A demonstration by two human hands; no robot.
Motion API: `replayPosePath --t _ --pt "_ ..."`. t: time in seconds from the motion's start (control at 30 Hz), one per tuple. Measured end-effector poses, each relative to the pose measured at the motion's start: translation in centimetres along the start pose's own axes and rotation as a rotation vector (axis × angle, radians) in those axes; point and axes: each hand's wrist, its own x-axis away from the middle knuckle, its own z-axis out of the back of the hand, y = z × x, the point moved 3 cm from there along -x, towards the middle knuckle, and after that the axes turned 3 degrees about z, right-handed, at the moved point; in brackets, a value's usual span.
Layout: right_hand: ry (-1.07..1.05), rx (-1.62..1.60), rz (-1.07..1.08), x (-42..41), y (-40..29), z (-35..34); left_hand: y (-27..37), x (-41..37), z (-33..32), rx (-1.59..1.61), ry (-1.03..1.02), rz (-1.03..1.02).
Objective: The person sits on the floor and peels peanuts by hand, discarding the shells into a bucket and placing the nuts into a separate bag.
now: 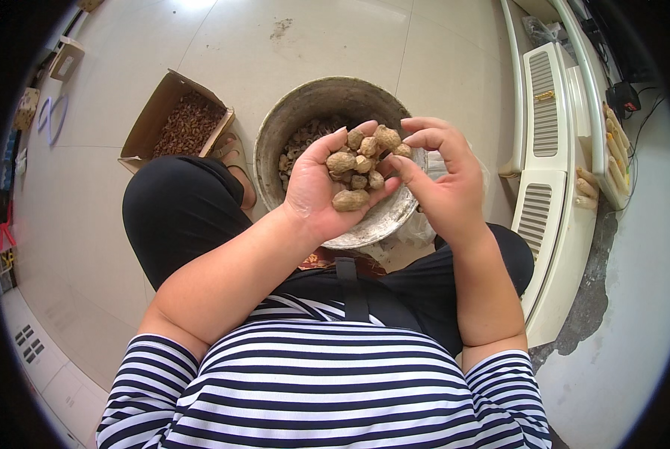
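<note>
My left hand (318, 196), palm up and cupped, holds a heap of unshelled peanuts (341, 162) over a round, worn metal basin (267, 112). Some shells in the heap look darker than others. From the right, my right hand (447, 174) reaches to the heap's far edge. Its thumb and forefinger pinch a peanut (403, 150) there, while the other fingers are spread. Inside the basin lie broken peanut shells (312, 134), partly hidden by my left hand.
Left of the basin, a cardboard box (149, 118) holds shelled reddish peanuts (186, 126). A sandalled foot (236, 154) is between them. A clear plastic bag (419, 227) lies by the basin's right side. Farther right stands a white cabinet (542, 112) with corn cobs (615, 146) beside it.
</note>
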Motion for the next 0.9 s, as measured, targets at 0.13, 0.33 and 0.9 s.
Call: replayPosePath --t 0.13,0.33,0.9 --pt "-0.037 0.157 0.106 -0.2 -0.1 -0.2 0.0 -0.1 -0.3 0.048 -0.04 -0.019" --pt "-0.039 0.121 0.233 -0.4 -1.8 0.0 0.2 -0.1 -0.4 0.04 -0.121 -0.021" --pt "-0.101 0.165 -0.022 1.2 -1.0 -2.6 -0.2 -0.7 0.7 0.082 -0.133 -0.042"
